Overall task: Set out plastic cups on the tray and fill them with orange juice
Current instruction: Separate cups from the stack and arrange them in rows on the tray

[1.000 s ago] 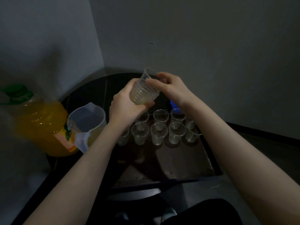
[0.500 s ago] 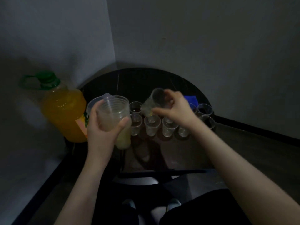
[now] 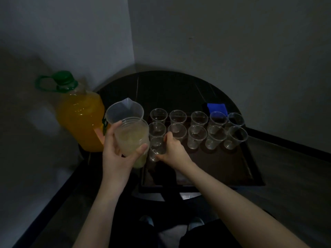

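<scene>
Presently: left hand (image 3: 117,154) wrapped around stack of nested plastic cups (image 3: 131,138), thumb on right side of stack, fingers curled behind; stack raised over left edge of tray (image 3: 250,169), upright, slightly tilted. Right hand (image 3: 172,149) closed on single clear cup (image 3: 156,148), thumb and fingers pinching its wall; cup at front-left of tray, just beside stack; contact of its base with tray not discernible. Ten empty clear cups (image 3: 197,136) upright in two rows of five across far half of tray, close together, some rims touching. Translucent measuring jug (image 3: 125,110) with pouring spout directly behind stack, between orange juice bottle (image 3: 80,119) and cup rows. Bottle large, green cap and green carry handle, nearly full of orange liquid, standing at left of tray on dark round table (image 3: 170,86). Bottle label partly visible, orange and green; printing too dim and hidden to read. Blue object (image 3: 215,107) on table behind right-hand cups; no legible writing.
</scene>
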